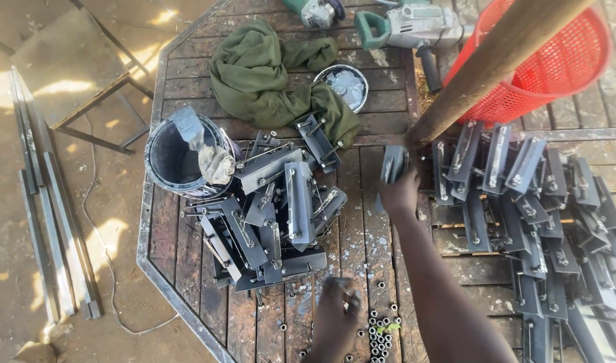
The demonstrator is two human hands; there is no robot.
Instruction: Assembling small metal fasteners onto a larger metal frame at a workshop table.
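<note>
Wooden table (368, 222), right hand (398, 191) gripping bracket (393, 163), left hand (336, 312) pinching nuts (382, 333).

We see the left hand (336, 316) blurred, grip unclear | our right hand (400, 191) hides part of its bracket (392, 163) | drills (415, 23) and basket (543, 60) cut off at the top edge

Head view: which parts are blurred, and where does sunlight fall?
Head view: the right hand and its grey metal bracket are motion-blurred, as is the left hand; sunlight patches fall on the ground at left; the wooden table lies in shade.
</note>
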